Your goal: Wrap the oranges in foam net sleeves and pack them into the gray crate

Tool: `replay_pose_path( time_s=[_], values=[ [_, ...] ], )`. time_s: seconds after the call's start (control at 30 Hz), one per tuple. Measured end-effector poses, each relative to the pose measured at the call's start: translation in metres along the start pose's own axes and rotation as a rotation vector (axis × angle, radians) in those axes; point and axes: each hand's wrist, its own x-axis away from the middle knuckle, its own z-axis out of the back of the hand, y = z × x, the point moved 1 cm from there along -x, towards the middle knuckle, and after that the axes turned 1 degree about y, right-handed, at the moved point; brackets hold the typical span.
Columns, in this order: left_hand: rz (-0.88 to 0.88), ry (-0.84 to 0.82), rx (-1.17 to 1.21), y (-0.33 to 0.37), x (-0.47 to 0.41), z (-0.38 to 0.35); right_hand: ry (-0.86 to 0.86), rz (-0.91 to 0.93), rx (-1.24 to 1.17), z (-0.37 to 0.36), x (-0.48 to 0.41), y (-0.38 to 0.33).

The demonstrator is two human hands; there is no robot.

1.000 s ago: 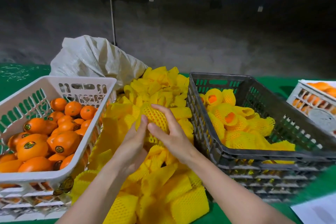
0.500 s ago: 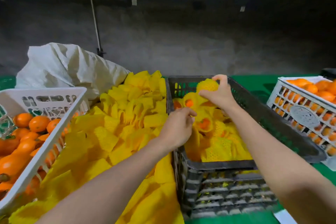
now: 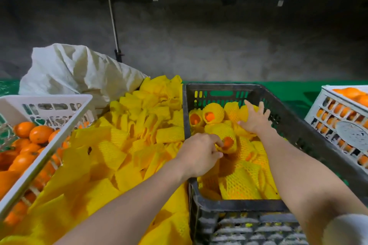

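The gray crate [image 3: 238,203] stands at centre right, holding several oranges wrapped in yellow foam net sleeves [image 3: 213,114]. My left hand [image 3: 199,154] reaches over the crate's left wall, thumb and fingers closed on a wrapped orange [image 3: 226,139] with its orange end showing. My right hand [image 3: 255,119] lies palm down with fingers spread on the wrapped oranges at the crate's far side, gripping nothing. Bare oranges [image 3: 39,133] fill the white basket [image 3: 52,143] at the left. A heap of loose yellow foam sleeves [image 3: 139,125] lies between the basket and the crate.
A white woven sack [image 3: 75,71] slumps behind the sleeve heap. Another white crate [image 3: 338,125] with oranges stands at the right edge. The table top is green [image 3: 288,90], with a grey wall and a thin pole [image 3: 112,18] behind.
My right hand carried the wrapped orange from the sleeve heap into the gray crate and let go, fingers now spread. My left hand followed over the crate wall and closed on another wrapped orange.
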Motion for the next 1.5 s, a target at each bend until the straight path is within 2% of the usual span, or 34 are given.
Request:
replay_pose_path(
  time_s=[0.13,0.27,0.4,0.5,0.57,0.63,0.73,0.8,0.97,1.1,1.2,1.3,1.43,1.5],
  values=[
    [-0.005,0.114,0.149,-0.001,0.006,0.001,0.052,0.098,0.092,0.015,0.018,-0.025],
    [0.077,0.301,0.381,-0.010,0.017,0.006,0.118,0.412,-0.065,0.040,0.063,-0.087],
    [0.215,0.377,0.599,-0.041,0.038,0.036,0.254,0.719,-0.275,0.061,0.144,-0.151],
    [0.332,0.480,0.662,-0.078,0.063,0.076,0.226,0.838,-0.468,0.051,0.206,-0.185],
    [0.390,0.534,0.665,-0.103,0.087,0.100,0.119,0.879,-0.500,0.025,0.237,-0.204],
    [0.429,0.560,0.651,-0.123,0.113,0.116,-0.082,0.898,-0.337,-0.015,0.257,-0.220],
    [0.476,0.562,0.642,-0.138,0.149,0.126,-0.388,0.820,-0.021,-0.080,0.275,-0.232],
    [0.497,0.563,0.626,-0.143,0.167,0.129,-0.468,0.778,0.046,-0.114,0.279,-0.236],
    [0.510,0.542,0.597,-0.151,0.195,0.135,-0.450,0.802,0.123,-0.161,0.278,-0.248],
    [0.459,0.446,0.472,-0.155,0.206,0.142,-0.235,0.710,0.059,-0.150,0.273,-0.252],
    [0.412,0.234,0.238,-0.158,0.205,0.146,-0.154,0.756,-0.170,-0.107,0.268,-0.256],
    [0.396,0.115,0.190,-0.156,0.195,0.150,-0.184,0.875,-0.316,-0.058,0.269,-0.258],
    [0.365,0.139,0.191,-0.153,0.186,0.152,-0.201,0.879,-0.509,-0.023,0.279,-0.258],
    [0.354,0.200,0.275,-0.155,0.185,0.150,-0.131,0.862,-0.596,-0.020,0.285,-0.257]
  ],
)
